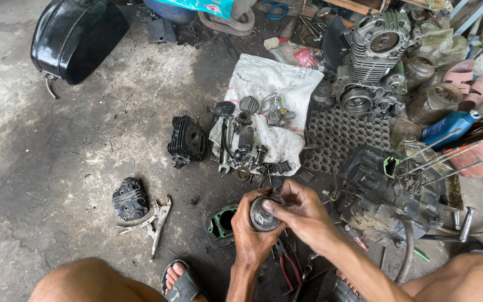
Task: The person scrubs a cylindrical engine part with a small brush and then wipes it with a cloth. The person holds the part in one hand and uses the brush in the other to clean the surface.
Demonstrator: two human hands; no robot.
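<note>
Knees and a sandalled foot (179, 282) frame the bottom of the shot, and right between them both hands are busy on a piston (264, 214). Left hand (252, 232) is wrapped around it from below, crown facing up at us. Right hand (303, 211) comes in from the side, fingertips pinched at the piston's rim, thumb on the crown's edge. What those fingertips are working I cannot tell; it looks like close fitting or checking at the rim, still mid-step.

Now the big stuff: a black fuel tank (76, 36) sits far left on the concrete floor (57, 140), a finned engine (373, 59) stands at the top right, and a crankcase (389, 193) with long studs sticking out lies just right of the hands. A dark cylinder (187, 140) rests beside a white cloth (272, 81) strewn with small parts. Further left, a head cover (130, 199) with locking pliers (156, 221) just beside it. A green gasket (222, 221) lies near the left hand, and red-handled pliers (287, 263) underneath.

My read: the next move wants a steady left hold and delicate right fingertips, as small pieces here could easily vanish into that clutter.
</note>
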